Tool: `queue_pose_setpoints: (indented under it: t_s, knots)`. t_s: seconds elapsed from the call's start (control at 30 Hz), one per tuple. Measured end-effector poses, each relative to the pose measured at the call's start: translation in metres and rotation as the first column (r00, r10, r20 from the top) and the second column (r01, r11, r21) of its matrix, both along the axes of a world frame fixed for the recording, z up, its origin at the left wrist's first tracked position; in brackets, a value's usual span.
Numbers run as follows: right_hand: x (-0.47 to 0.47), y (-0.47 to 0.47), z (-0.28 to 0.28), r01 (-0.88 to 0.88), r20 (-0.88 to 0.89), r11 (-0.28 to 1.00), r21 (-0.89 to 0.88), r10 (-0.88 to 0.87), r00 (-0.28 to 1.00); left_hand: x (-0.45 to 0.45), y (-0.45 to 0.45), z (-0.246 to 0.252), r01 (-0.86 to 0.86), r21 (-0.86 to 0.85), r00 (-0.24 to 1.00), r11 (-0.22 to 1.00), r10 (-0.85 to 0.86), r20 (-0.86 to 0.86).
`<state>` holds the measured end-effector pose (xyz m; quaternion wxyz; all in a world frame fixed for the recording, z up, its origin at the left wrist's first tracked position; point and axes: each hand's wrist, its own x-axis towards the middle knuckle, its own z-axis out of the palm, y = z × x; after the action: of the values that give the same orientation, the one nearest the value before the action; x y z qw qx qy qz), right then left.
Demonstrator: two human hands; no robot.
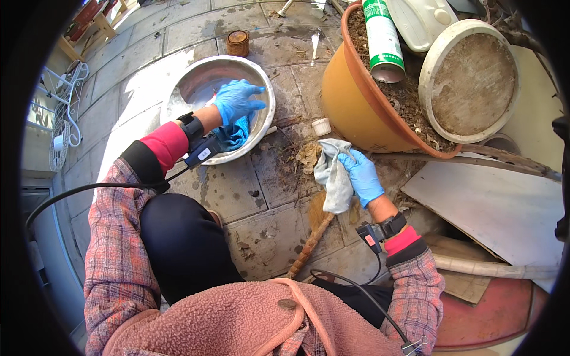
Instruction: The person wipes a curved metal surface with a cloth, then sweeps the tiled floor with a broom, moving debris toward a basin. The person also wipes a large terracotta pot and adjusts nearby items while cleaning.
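Note:
My left hand [238, 101], in a blue disposable glove, is over a round metal basin [269, 89]. Its fingers are spread with nothing visible between them. Below the wrist a bright blue cloth [234, 135] lies bunched in the basin, partly covered by my hand. Greyish water [202, 92] shows on the basin's far side. Something small and red beside the hand is mostly hidden. My right hand [363, 175], gloved the same way, grips a crumpled light-grey cloth [336, 191]. This cloth hangs above the paving, to the right of the basin.
A short broom [311, 240] lies between my knees. On the right stands a big orange plant pot [356, 98] bearing a spray can [384, 42] and a round dish [472, 82]. A white cap [321, 127] and a rusty tin [238, 43] sit on the paving. Cables trail from both wrists.

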<state>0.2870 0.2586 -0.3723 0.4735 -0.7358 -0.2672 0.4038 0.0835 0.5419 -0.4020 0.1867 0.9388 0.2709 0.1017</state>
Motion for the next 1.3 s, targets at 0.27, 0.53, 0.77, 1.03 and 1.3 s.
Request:
queue_pose_setpoints:
  t_s: [0.27, 0.53, 0.77, 1.03, 1.3]
  knots:
    - [-0.004, 0.063, 0.027, -0.089, 0.218, 0.964, 0.251, 0.033, 0.975, 0.133, -0.143, 0.041, 0.468, -0.857, 0.671, 0.216, 0.544, 0.503]
    - [0.021, 0.029, 0.129, -0.416, 0.998, 0.909, 0.035, -0.05, -0.025, 0.182, -0.123, 0.026, 0.741, -0.613, 0.043, 0.274, 0.892, 0.45]
    - [0.066, 0.055, 0.113, -0.328, 0.858, 0.815, -0.477, 0.351, -0.374, 0.23, -0.139, 0.013, 0.098, -0.572, 0.207, 0.814, 0.545, 0.812]
    - [0.077, 0.049, 0.115, -0.349, 0.807, 0.729, -0.589, 0.552, -0.209, 0.24, -0.039, 0.03, 0.276, -0.655, 0.132, 0.703, 0.647, 0.751]
    - [0.081, 0.044, 0.115, -0.38, 0.799, 0.706, -0.598, 0.565, -0.208, 0.341, 0.125, 0.015, 0.486, -0.32, 0.534, 0.813, 0.014, 0.845]
